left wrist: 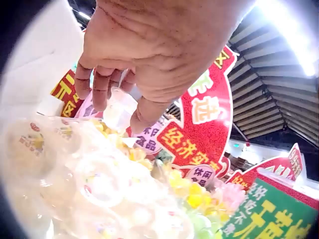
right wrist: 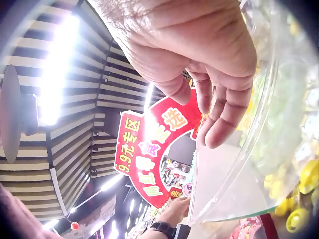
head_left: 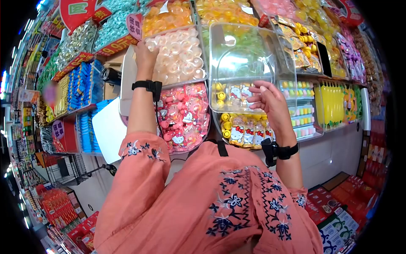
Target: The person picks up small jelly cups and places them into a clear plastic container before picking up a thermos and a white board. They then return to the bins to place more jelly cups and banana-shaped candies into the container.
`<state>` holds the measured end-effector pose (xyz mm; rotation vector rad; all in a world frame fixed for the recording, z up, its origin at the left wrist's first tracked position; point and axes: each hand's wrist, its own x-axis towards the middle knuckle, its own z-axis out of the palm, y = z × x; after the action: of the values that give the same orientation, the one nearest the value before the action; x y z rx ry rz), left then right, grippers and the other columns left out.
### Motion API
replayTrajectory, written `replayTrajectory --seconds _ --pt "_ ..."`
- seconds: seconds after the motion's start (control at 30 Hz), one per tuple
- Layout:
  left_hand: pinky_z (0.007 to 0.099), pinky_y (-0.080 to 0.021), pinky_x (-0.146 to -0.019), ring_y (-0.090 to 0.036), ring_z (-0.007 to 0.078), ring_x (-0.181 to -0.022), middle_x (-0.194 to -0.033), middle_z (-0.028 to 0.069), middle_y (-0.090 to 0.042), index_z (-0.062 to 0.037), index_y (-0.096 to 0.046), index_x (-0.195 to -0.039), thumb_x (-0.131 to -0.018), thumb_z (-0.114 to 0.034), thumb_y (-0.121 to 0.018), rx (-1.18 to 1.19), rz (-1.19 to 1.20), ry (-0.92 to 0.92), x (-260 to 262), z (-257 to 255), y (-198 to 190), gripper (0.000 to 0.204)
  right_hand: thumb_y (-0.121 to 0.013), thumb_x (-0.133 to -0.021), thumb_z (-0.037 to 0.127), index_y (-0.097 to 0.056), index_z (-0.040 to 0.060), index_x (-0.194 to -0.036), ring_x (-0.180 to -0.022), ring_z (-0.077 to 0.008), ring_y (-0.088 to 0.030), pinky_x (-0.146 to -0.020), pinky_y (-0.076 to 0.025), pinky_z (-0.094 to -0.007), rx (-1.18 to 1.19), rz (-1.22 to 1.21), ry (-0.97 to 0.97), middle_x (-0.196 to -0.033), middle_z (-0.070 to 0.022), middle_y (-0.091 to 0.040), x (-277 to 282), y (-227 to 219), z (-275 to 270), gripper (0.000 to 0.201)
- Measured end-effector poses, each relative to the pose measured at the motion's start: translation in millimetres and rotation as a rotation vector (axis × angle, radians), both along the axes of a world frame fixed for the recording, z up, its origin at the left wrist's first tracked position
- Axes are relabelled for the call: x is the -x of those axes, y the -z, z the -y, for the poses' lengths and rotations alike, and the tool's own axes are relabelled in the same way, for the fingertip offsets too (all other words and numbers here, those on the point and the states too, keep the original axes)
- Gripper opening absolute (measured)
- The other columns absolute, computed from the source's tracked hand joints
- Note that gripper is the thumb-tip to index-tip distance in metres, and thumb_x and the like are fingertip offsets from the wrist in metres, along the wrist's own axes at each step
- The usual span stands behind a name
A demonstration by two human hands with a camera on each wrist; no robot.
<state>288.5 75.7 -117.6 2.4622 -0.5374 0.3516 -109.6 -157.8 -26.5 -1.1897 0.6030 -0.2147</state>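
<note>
The left hand [head_left: 146, 59] pinched 1 small translucent jelly cup [left wrist: 119, 109] between thumb and fingertips, just above the far left corner of the massed pale jelly cups [head_left: 179, 55]. The right hand [head_left: 270, 101] held nothing that showed; its fingers were loosely bent and a little apart, just beside the clear plastic lid [head_left: 241, 63]. Whether they touched its rim, I could not tell. Pink Hello Kitty packets [head_left: 186, 116] lay nearer the body. A light pinch probably suited the cup best — hard pressure might have dented its thin wall — and a straight lift seemed likeliest to spare its neighbours. The right wrist was better kept clear of the lid's edge, lest it shift.
</note>
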Motion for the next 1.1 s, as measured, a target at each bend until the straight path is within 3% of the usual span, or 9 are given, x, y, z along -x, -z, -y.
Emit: replayTrajectory --seconds 0.23,0.43,0.53,0.63,0.73,0.83,0.93,1.03,1.1 --pt "0.0471 -0.044 -0.103 -0.049 0.0412 -0.126 -0.137 0.0255 -0.050 0.0003 -0.042 -0.142 -0.078 -0.023 -0.079 -0.036 -0.206 -0.105 -25.3 -1.6 28.8 0.078 -0.051 -0.102 0.019 -0.055 -0.0031 -0.126 -0.090 -0.0197 -0.070 -0.074 -0.057 -0.0289 -0.010 -0.013 0.053 -0.114 -0.0172 -0.066 4.1 3.3 1.2 0.033" --pt "0.0467 -0.042 -0.106 -0.048 0.0407 -0.128 -0.135 0.0229 -0.055 -0.0107 -0.029 -0.156 -0.079 -0.022 -0.076 -0.057 -0.253 -0.020 -41.6 -15.5 54.8 0.091 -0.052 -0.102 0.019 -0.056 -0.0023 -0.125 -0.089 -0.0192 -0.069 -0.074 -0.057 -0.0288 -0.035 -0.020 0.067 -0.110 -0.0157 -0.068 3.6 9.5 2.3 0.032" --pt "0.0462 -0.042 -0.106 -0.049 0.0417 -0.127 -0.134 0.0241 -0.055 -0.0100 -0.031 -0.155 -0.082 -0.021 -0.072 -0.020 -0.244 0.040 -47.4 -21.3 62.7 0.084 -0.052 -0.102 0.019 -0.056 -0.0022 -0.125 -0.089 -0.0191 -0.069 -0.074 -0.057 -0.0291 -0.040 -0.014 0.060 -0.110 -0.0158 -0.067 3.4 12.6 3.6 0.032" --pt "0.0420 -0.048 -0.097 -0.064 0.0363 -0.111 -0.118 0.0281 -0.065 0.0041 -0.060 -0.124 -0.085 -0.017 -0.069 -0.025 -0.113 -0.049 -50.4 -22.2 68.9 0.045 -0.052 -0.102 0.019 -0.056 -0.0023 -0.125 -0.089 -0.0191 -0.069 -0.075 -0.057 -0.0293 -0.043 -0.018 0.058 -0.110 -0.0159 -0.067 2.8 10.4 3.2 0.032" --pt "0.0417 -0.049 -0.094 -0.065 0.0356 -0.108 -0.116 0.0279 -0.066 0.0029 -0.060 -0.124 -0.088 -0.018 -0.063 0.004 -0.317 -0.139 -60.3 -21.7 72.1 0.042 -0.052 -0.102 0.019 -0.056 -0.0024 -0.125 -0.089 -0.0192 -0.069 -0.075 -0.057 -0.0293 -0.048 -0.026 0.059 -0.110 -0.0162 -0.067 3.3 12.2 4.7 0.031" --pt "0.0469 -0.045 -0.101 -0.058 0.0444 -0.118 -0.121 0.0302 -0.063 0.0024 -0.058 -0.129 -0.089 -0.020 -0.059 -0.089 -0.361 -0.046 -52.4 -23.1 63.8 0.046 -0.052 -0.102 0.019 -0.056 -0.0026 -0.124 -0.089 -0.0195 -0.069 -0.075 -0.058 -0.0293 -0.062 -0.028 0.063 -0.111 -0.0165 -0.067 4.3 14.0 5.8 0.031" --pt "0.0464 -0.045 -0.101 -0.058 0.0436 -0.118 -0.119 0.0296 -0.064 0.0059 -0.059 -0.125 -0.090 -0.023 -0.058 -0.013 -0.355 -0.116 -50.4 -21.5 56.4 0.046 -0.052 -0.101 0.018 -0.056 -0.0025 -0.124 -0.089 -0.0199 -0.069 -0.074 -0.058 -0.0295 -0.062 -0.022 0.069 -0.112 -0.0166 -0.067 5.5 11.4 7.4 0.031" --pt "0.0447 -0.046 -0.100 -0.060 0.0434 -0.115 -0.117 0.0296 -0.064 0.0059 -0.059 -0.124 -0.089 -0.025 -0.060 0.166 -0.135 0.052 -51.3 -21.4 37.5 0.046 -0.052 -0.101 0.018 -0.056 -0.0023 -0.124 -0.088 -0.0203 -0.069 -0.074 -0.058 -0.0298 -0.030 -0.003 0.097 -0.112 -0.0163 -0.067 10.7 9.4 18.1 0.031" --pt "0.0381 -0.046 -0.098 -0.062 0.0319 -0.109 -0.114 0.0235 -0.065 0.0077 -0.058 -0.124 -0.091 -0.027 -0.064 0.283 -0.160 0.117 -32.1 -11.3 2.0 0.048 -0.052 -0.101 0.018 -0.056 -0.0022 -0.124 -0.088 -0.0204 -0.069 -0.074 -0.058 -0.0294 -0.021 0.032 0.148 -0.112 -0.0158 -0.067 18.7 6.5 26.0 0.030"
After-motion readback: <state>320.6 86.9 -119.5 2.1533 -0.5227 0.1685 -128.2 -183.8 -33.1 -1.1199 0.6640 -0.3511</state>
